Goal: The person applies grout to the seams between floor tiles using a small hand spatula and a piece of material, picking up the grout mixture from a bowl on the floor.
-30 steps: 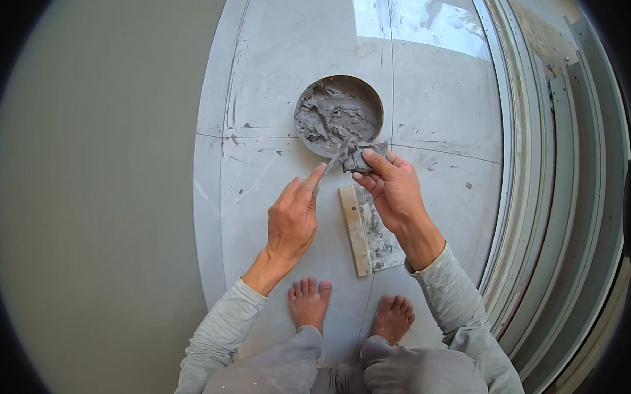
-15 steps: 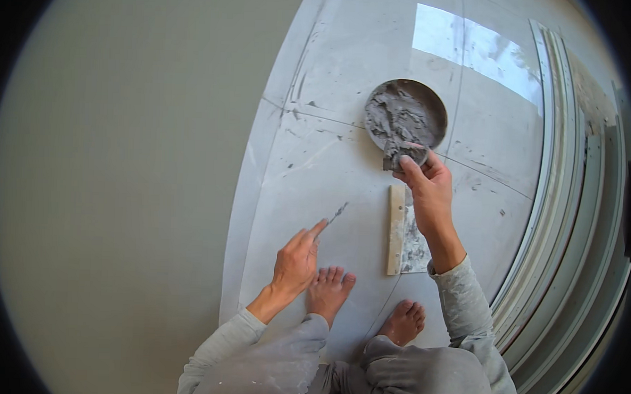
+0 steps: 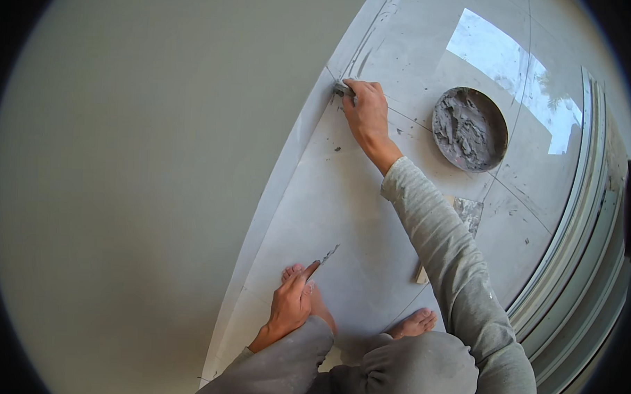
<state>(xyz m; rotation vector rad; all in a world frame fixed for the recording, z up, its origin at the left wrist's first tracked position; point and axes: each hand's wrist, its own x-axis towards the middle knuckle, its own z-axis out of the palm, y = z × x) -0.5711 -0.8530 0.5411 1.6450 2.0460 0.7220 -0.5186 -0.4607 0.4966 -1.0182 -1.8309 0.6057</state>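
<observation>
My right hand (image 3: 365,115) is stretched out to the corner where the floor meets the pale skirting (image 3: 296,148), closed on a small grey-smeared scraper (image 3: 343,89) at a joint there. My left hand (image 3: 291,307), low near my left foot, grips a thin spatula (image 3: 327,254) with grey paste along its blade. A round pan (image 3: 469,129) of grey paste stands on the tiled floor (image 3: 336,198), right of my right hand. A flat trowel with a pale handle (image 3: 468,215) lies below the pan, partly hidden by my right forearm.
A plain grey-green wall (image 3: 136,163) rises on the left. Curved in the lens, metal door tracks (image 3: 571,227) run along the right side. My bare feet (image 3: 412,324) and bent knees are at the bottom, and window light reflects on the tiles.
My right hand has gone from the pan up and left to the skirting with the scraper. My left hand has moved down from the pan. The view has swung left toward the wall.
</observation>
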